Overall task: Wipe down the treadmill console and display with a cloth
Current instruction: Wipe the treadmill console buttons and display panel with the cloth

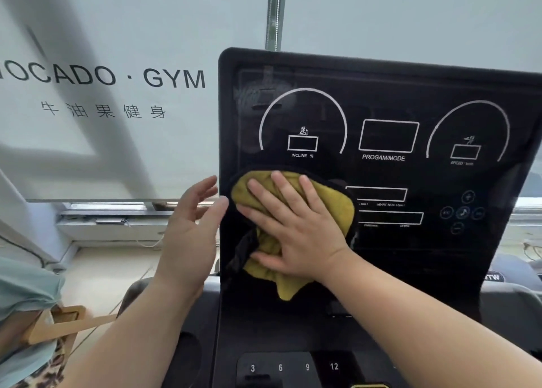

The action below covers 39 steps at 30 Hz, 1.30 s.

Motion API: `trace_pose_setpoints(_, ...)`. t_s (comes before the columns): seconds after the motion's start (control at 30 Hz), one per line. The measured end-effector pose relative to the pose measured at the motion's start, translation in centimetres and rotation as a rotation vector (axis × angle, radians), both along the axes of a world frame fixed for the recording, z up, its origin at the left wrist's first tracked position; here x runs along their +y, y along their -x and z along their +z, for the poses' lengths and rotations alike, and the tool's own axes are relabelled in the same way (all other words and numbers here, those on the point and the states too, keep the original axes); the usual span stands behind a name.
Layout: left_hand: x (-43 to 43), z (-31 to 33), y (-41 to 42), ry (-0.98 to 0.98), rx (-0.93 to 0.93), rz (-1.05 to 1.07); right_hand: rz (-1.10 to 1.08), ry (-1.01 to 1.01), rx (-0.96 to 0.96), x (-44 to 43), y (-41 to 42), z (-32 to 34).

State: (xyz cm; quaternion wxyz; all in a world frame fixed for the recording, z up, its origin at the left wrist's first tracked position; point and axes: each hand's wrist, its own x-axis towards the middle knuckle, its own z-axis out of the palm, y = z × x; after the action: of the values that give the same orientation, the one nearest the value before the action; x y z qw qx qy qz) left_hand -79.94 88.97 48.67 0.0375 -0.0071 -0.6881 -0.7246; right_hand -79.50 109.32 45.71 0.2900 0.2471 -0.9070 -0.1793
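**Two hands, one slick panel**

Both hands are working the display. I am pressing my right hand, fingers spread flat, on the cloth at the panel's lower left. My left hand is hovering open beside the edge, perhaps touching it. The nubby yellow cloth is bunching on glossy black plastic; it may slip loose, or press the number keys below.

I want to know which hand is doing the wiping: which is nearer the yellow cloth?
Right. The right hand lies flat on the yellow cloth, pressing it against the display. The left hand is open beside the display's left edge, apart from the cloth.
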Motion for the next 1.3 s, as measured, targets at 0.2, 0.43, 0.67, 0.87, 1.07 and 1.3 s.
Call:
trace_pose_setpoints(0.2, 0.3, 0.6, -0.5, 0.019, 0.028, -0.063, -0.105, 0.057, 0.113, 7.8, 0.2, 2.7)
trace_pose_setpoints(0.43, -1.0, 1.3, -1.8, 0.003, 0.033, -0.26, -0.403, 0.38, 0.139, 5.8, 4.3, 11.5)
trace_pose_setpoints(0.67, -1.0, 1.1, -2.8, 0.043, 0.149, -0.275, -0.272, 0.301, 0.112, -5.3, 8.0, 12.4)
trace_pose_setpoints(0.87, -0.7, 0.4, -2.4, -0.092, 0.059, -0.213, -0.178, 0.22, 0.12, -2.1, 7.6, 12.2)
trace_pose_setpoints(1.07, -2.7, 0.7, -1.9, -0.06, -0.029, -0.341, -0.368, 0.442, 0.17, 3.5, 6.8, 13.6)
trace_pose_setpoints(1.3, -1.7, 0.8, -2.3, -0.073, -0.012, -0.25, -0.347, 0.362, 0.111, -4.3, 9.3, 14.8)
